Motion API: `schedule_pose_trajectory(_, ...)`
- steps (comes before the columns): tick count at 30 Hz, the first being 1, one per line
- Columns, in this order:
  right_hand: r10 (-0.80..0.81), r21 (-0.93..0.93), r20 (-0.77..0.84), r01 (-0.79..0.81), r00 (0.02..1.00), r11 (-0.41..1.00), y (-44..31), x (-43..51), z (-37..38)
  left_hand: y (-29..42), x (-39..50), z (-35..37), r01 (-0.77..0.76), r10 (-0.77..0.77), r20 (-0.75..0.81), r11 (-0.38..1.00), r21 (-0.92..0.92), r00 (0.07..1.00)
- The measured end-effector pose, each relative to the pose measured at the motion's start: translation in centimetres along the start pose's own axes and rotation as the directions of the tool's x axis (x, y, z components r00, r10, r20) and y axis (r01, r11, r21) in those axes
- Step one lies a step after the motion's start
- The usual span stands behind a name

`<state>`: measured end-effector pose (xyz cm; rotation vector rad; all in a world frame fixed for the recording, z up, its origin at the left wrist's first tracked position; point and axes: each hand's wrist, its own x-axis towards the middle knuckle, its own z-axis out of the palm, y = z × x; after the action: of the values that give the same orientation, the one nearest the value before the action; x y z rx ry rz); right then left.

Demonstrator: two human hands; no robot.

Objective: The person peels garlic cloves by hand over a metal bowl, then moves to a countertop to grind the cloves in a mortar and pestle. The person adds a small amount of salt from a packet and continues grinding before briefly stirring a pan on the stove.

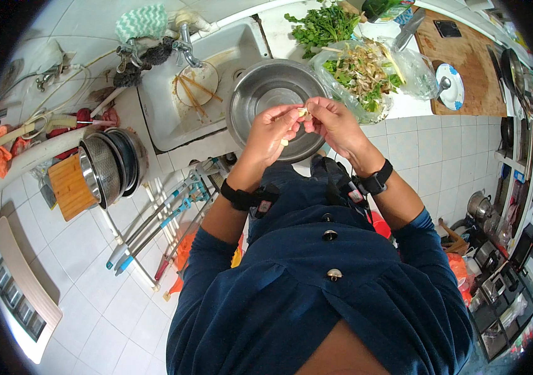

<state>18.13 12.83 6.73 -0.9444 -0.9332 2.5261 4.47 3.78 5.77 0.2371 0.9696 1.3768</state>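
Over a large stainless steel basin [252,82] my two hands meet, fingertips together. Between the fingers of my left hand [273,133] is a small pale yellow piece [302,112], seemingly a garlic clove; another pale piece [284,142] shows lower against the same hand. My right hand [334,124] pinches at the first piece, with what looks like a bit of thin skin at its fingertips. Right of the basin lies a clear plastic bag [418,77] with a heap of vegetable scraps [364,70]. Green leafy herbs [325,26] lie behind it.
The white sink [163,119] at the left holds a round plate [205,82] and chopsticks [191,101]. A wooden cutting board [467,65], a knife [409,30] and a small dish [449,86] with a spoon stand at the right. Metal bowls [107,164] hang at the lower left.
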Motion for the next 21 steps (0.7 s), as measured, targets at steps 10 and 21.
schedule_pose_trajectory(10,-0.23,-0.068,0.086,0.236,0.969,0.969,0.7,0.0,-0.1,-0.6,0.3,-0.2,-0.122,0.136,0.073,0.978,-0.166,0.988)
schedule_pose_trajectory(21,-0.588,-0.553,-0.216,0.399,0.78,0.732,-1.9,1.0,-5.0,-0.5,0.2,-1.7,-0.084,0.069,-0.201,0.994,-0.065,0.977)
